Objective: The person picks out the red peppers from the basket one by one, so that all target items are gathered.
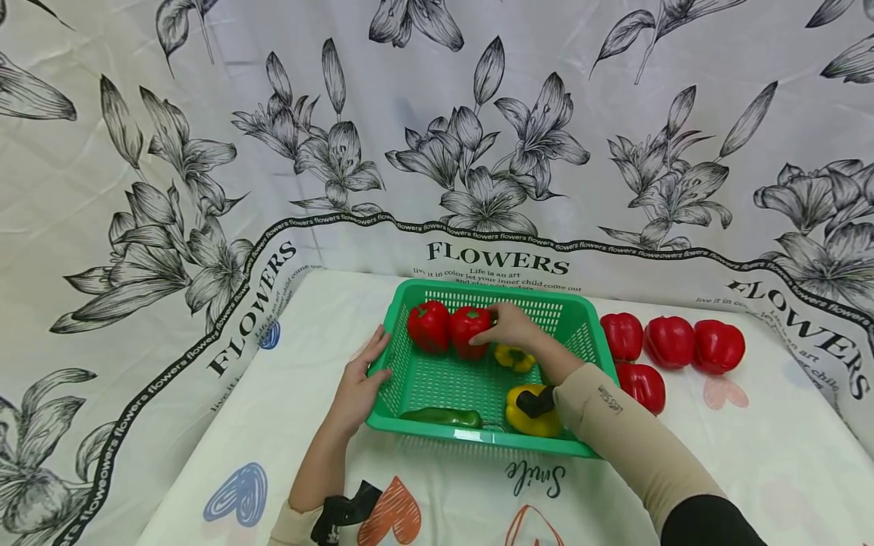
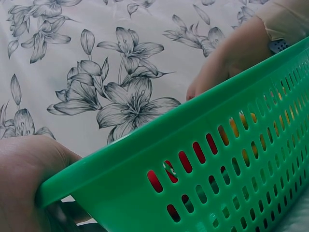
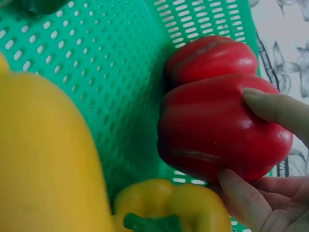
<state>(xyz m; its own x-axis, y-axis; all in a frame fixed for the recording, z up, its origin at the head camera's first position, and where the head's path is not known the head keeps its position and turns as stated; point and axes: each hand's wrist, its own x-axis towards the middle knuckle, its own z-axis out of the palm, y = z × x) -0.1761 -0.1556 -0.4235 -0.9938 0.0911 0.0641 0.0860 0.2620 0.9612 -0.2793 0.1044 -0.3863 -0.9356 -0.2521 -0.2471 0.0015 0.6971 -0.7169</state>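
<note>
Head view had it: the right hand (image 1: 514,327) gripped a red bell pepper (image 1: 464,338), thumb on one side, fingers on the other, inside the green basket (image 1: 488,437)! That pepper sat right beside a second red pepper (image 1: 428,329), near the basket's far-left corner. And the left hand (image 1: 358,381)? Curled over the left rim, holding on. A small yellow pepper (image 1: 508,359) lay just below the right hand, a larger yellow pepper (image 1: 531,426) and a long green pepper (image 1: 444,416) along the near side; four more red peppers (image 1: 669,343) rested outside, to the right.
</note>
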